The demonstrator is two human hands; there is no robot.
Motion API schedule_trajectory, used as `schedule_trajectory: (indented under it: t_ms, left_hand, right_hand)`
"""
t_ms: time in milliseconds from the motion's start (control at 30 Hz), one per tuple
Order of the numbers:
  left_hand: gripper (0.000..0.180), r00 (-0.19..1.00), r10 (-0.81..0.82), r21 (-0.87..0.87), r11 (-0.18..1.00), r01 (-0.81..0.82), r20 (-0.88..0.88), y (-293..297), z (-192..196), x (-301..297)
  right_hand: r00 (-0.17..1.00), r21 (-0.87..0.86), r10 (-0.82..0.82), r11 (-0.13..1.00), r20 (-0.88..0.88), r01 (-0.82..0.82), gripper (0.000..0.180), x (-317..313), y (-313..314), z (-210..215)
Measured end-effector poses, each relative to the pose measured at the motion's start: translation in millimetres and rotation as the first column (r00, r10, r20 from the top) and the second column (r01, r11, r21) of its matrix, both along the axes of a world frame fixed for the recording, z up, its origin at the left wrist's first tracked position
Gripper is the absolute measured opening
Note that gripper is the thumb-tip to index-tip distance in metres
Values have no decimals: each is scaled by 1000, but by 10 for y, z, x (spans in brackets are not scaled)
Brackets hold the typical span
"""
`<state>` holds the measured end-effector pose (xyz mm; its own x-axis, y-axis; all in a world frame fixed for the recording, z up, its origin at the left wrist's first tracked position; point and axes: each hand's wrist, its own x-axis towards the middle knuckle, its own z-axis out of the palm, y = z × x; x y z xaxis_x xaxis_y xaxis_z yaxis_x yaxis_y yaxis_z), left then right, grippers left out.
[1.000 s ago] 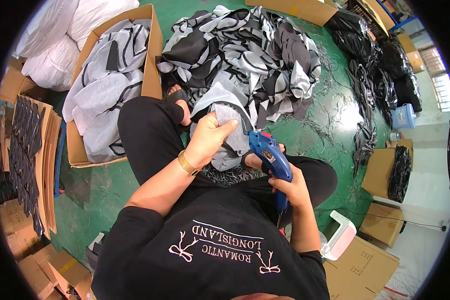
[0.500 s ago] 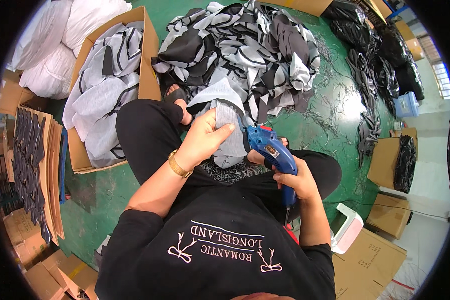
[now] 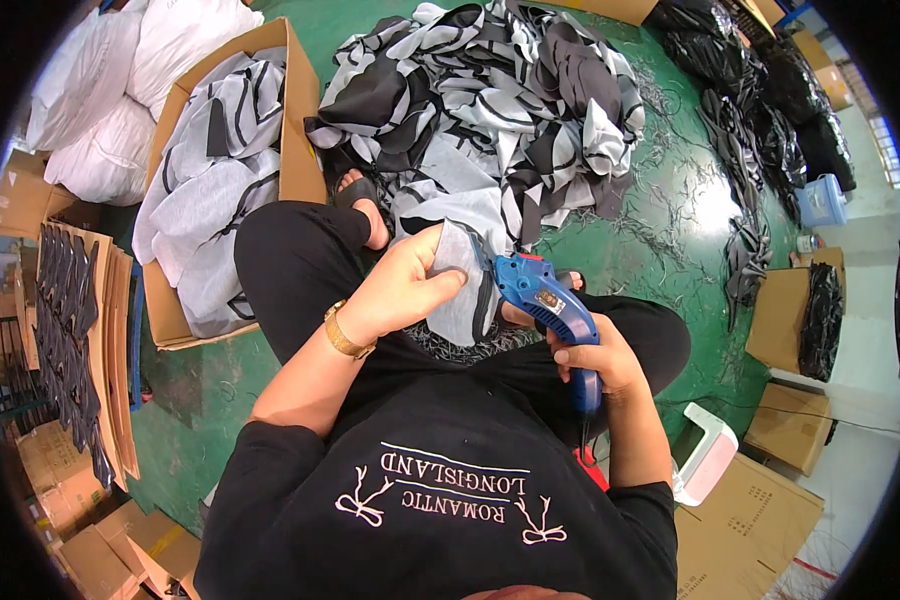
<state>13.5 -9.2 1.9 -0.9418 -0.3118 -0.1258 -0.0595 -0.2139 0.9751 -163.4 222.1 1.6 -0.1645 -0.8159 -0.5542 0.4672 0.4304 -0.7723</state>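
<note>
Between the person's bent knees, a grey fabric piece [image 3: 465,308] is pinched in the left hand [image 3: 400,290]; the right hand [image 3: 604,352] grips a blue handheld cutter [image 3: 542,293], its head at the cloth's right side. Beyond, a grey-and-black fabric heap [image 3: 490,105] covers the green floor [image 3: 660,275], beside a cloth-filled cardboard box [image 3: 299,150].

Blue handheld cutter [image 3: 548,300], nose at edge of grey black-striped cloth [image 3: 458,312]

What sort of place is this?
Probably a cloth or garment workshop: a heap of grey and black cloth lies among thin scraps on the floor, a box holds more, and the right hand grips a blue power tool.
</note>
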Motion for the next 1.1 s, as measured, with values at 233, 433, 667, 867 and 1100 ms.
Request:
schedule_trajectory:
  t_ms: [233, 433, 667, 867, 1100]
  left_hand:
    - [29, 996, -88, -106, 990, 91, 29, -37, 146, 55]
    - [29, 973, -212, -186, 956, 225, 89, -115, 131, 103]
    - [23, 973, -218, -290, 929, 231, 77, -203, 116, 64]
    - [24, 984, -135, -193, 969, 155, 114, -233, -44, 67]
    - [26, 971, 202, 362, 902, -234, 126, -187, -279, -13]
  right_hand:
    - [998, -27, 49, 998, 36, -48, 33, -25, -4, -10]
    - [990, -53, 90, 995, 105, -85, 33, -55, -30, -18]
    - [988, -131, 76, 990, 132, -59, 35, -78, -265, -50]
    - [980, -169, -178, 967, 89, 191, 37, 16, -257, 0]
    - [959, -75, -197, 980, -204, 185, 33, 178, -66, 52]
